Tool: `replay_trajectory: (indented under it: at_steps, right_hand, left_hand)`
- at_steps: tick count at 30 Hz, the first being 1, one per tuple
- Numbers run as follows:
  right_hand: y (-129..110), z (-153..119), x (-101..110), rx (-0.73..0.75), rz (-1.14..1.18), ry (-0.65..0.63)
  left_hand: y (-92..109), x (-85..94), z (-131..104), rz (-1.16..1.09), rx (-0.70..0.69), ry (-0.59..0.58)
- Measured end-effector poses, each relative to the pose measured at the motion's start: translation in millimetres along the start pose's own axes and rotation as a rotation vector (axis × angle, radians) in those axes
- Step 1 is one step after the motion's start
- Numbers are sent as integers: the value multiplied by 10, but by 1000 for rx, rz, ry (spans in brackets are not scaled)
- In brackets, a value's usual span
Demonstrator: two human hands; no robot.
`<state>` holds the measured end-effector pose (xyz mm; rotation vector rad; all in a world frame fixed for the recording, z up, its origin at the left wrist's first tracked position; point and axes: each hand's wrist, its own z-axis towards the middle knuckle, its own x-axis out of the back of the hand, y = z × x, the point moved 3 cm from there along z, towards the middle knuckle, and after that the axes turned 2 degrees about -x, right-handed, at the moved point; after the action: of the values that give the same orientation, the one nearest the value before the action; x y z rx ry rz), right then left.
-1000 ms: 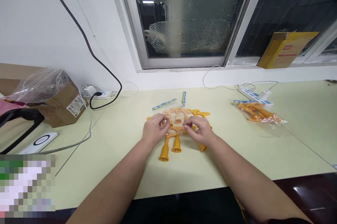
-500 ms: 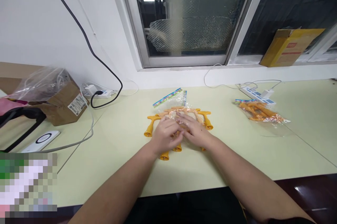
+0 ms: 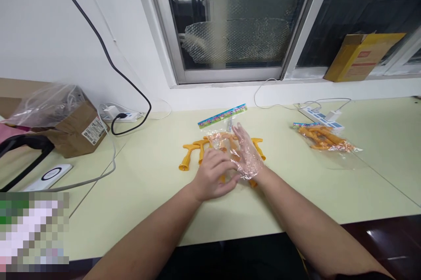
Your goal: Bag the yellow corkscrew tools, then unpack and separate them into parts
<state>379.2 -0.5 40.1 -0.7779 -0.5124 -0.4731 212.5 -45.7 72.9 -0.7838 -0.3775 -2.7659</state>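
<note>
A clear plastic bag (image 3: 215,137) with a colourful header strip (image 3: 222,116) lies spread in front of me. My right hand (image 3: 249,155) is inside the bag, fingers stretched out and film wrapped over it to the wrist. At the bag's near edge, my left hand (image 3: 213,174) has its fingers curled and pinches the film. Several orange plastic pieces with a crossbar top and a flared end, such as the one at far left (image 3: 186,157), lie around and under the bag. My hands and the film partly hide them.
To the right lies a bag of orange pieces (image 3: 324,137), beside a white power strip (image 3: 319,117). At left stand an open cardboard box (image 3: 74,135), a white charging pad (image 3: 49,179) and cables. A yellow carton (image 3: 362,58) leans on the window.
My right hand has gone into the bag and its fingers have straightened. The header strip has shifted right and away from me. My left hand has moved slightly right and nearer.
</note>
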Motion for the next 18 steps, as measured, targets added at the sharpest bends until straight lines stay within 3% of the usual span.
replay_trajectory:
  at_steps: [4,9,12,15,18]
  right_hand:
    - [-96,27,141,56,108,121]
    - [-157,8,112,118,41,-102]
    - [-173,-16,55,129,48,-227]
    - [-175,-21,18,164,90,-248]
    - [-123,-6,2,153,64,-147]
  left_hand:
    - [-237,139,-72,-84,307,325]
    - [-429,47,-91,-815,812,344]
    - [-392,-10,-67,-1041,1028,430]
    - [-370,-13,-54,-1012,1059,480]
    - [-391,-9,-75,-907,976,445]
